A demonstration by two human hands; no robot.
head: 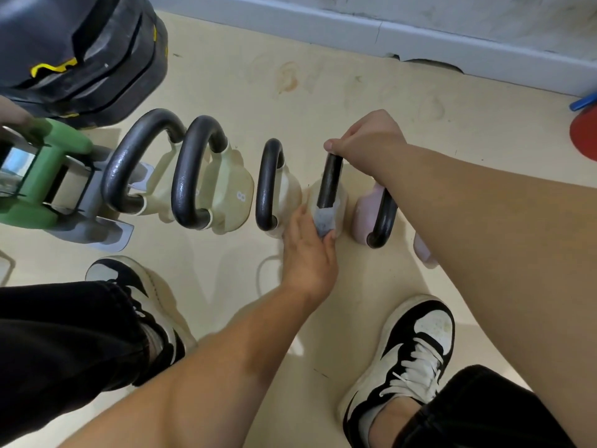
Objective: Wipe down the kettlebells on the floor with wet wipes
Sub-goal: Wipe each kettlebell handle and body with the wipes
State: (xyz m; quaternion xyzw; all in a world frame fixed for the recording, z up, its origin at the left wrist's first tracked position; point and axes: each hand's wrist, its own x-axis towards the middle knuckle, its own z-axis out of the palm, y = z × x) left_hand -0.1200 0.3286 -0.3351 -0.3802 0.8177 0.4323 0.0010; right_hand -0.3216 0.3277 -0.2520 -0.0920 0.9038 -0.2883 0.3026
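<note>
Several kettlebells with black handles stand in a row on the beige floor. My right hand (365, 134) grips the top of the handle of a cream kettlebell (329, 182). My left hand (310, 250) presses a greyish wet wipe (324, 221) against the near side of that kettlebell's body, where the handle meets it. To its left stand a small cream kettlebell (271, 185), a cream one marked 8 (223, 189) and another cream one (139, 163). A pink kettlebell (371, 208) stands to the right, partly behind my right forearm.
Green dumbbells on a grey rack (42, 185) sit at the left, below a stack of black weight plates (80, 53). A white skirting board (420, 40) runs along the back. A red object (584, 134) lies at the right edge. My two shoes (416, 347) stand close behind the row.
</note>
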